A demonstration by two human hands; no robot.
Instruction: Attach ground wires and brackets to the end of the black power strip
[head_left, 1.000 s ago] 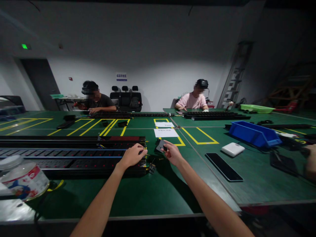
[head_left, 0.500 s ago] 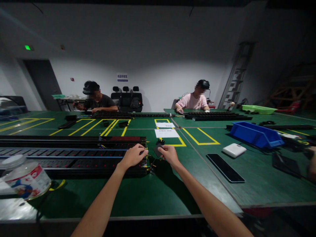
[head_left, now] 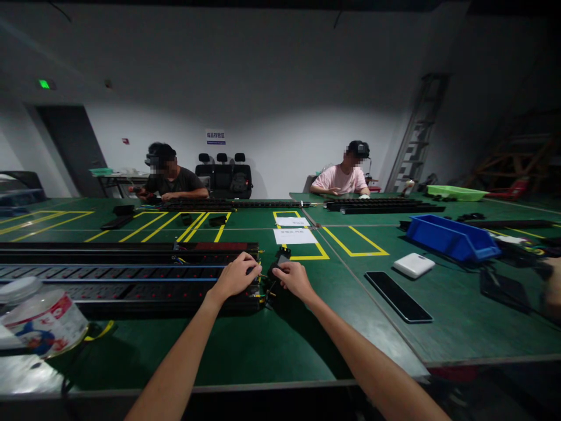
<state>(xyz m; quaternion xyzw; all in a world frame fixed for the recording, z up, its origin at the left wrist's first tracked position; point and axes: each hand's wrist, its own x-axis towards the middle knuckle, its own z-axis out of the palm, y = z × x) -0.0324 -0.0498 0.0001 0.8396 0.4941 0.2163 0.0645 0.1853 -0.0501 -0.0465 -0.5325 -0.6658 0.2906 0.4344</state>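
Long black strips [head_left: 144, 292] with red dots lie side by side at the left, their wired ends near the middle of the green table. My left hand [head_left: 239, 273] rests over the right end of these strips, its fingers curled on the end of one strip. Just right of the ends, my right hand [head_left: 293, 277] pinches a small black part [head_left: 276, 271], partly hidden by the fingers. Thin coloured wires [head_left: 265, 292] stick out between the two hands. A black piece [head_left: 284, 254] stands just beyond my right hand.
On the green table [head_left: 324, 345] are a phone [head_left: 398, 297], a white box [head_left: 414, 265], a blue bin [head_left: 451, 237], paper sheets [head_left: 294, 236] and a plastic jar [head_left: 44, 318] at the left. Two people [head_left: 175, 178] sit across. Another person's hand [head_left: 553, 283] shows at the right edge.
My right hand has shifted slightly left, towards the strip ends, and the black part in it has turned. My left hand has barely moved. The view has shifted a little.
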